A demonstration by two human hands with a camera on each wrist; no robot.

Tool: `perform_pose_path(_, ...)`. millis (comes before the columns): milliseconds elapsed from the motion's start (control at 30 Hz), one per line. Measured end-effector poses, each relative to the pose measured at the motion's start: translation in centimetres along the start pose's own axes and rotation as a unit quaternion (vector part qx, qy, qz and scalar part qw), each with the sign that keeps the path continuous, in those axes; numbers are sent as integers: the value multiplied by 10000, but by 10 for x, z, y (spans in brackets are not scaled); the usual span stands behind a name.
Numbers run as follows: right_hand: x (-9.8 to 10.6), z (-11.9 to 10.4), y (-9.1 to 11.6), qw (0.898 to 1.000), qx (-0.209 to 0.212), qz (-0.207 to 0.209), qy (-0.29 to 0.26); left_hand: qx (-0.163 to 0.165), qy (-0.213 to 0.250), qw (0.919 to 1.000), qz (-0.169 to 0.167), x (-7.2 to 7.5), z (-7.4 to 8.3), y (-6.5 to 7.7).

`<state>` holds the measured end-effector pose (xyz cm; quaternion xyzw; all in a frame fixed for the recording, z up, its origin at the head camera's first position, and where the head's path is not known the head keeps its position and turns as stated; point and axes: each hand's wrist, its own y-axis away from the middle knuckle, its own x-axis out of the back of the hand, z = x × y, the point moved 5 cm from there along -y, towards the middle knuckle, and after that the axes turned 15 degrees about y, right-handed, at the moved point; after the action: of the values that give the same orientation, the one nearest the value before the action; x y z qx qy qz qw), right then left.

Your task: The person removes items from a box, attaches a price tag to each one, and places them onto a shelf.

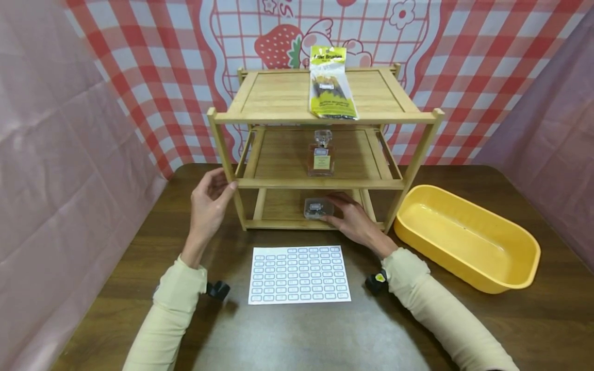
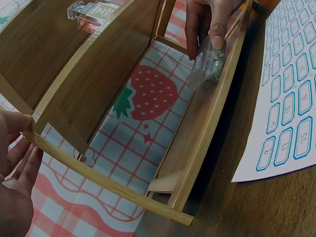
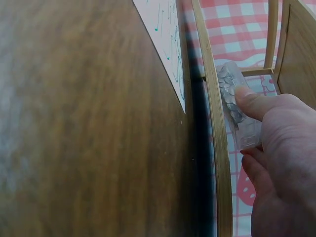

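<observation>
A three-tier wooden shelf (image 1: pixel 274 183) stands on the table. My left hand (image 1: pixel 207 207) pinches its left front post (image 2: pixel 106 176) with thumb and fingers, near the middle tier. At the lowest tier, my right hand (image 1: pixel 356 222) holds a small clear plastic box (image 1: pixel 313 208) by its right end. Silvery flat metal pieces (image 3: pixel 228 91) show through the box wall, and a small label sits on its top. The thumb (image 3: pixel 252 102) lies across the box, which is tilted just behind the front rail (image 3: pixel 216 113) in the right wrist view.
A perfume bottle (image 1: pixel 321 159) stands on the middle tier. On the top tier lies a packet of brushes (image 1: pixel 331 87). A sheet of numbered labels (image 1: pixel 299 275) is in front of the shelf. To the right sits a yellow basin (image 1: pixel 464 242). A checked cloth hangs behind.
</observation>
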<state>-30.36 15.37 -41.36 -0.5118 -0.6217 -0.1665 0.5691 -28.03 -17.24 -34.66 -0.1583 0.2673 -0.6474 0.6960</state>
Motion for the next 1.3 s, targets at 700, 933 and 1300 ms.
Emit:
perform_pose_path(700,-6,-3,-4,9995,84,-286,131,31,-29,10000,55,1,1,1)
perform_pose_path(933,-7,-3,-3,9994,114,-259,206,28,-38,10000,-1,1,0,1)
perform_pose_path(1300,-6,-2,-3,9992,32,-342,213,33,-45,10000,18,0,1,1)
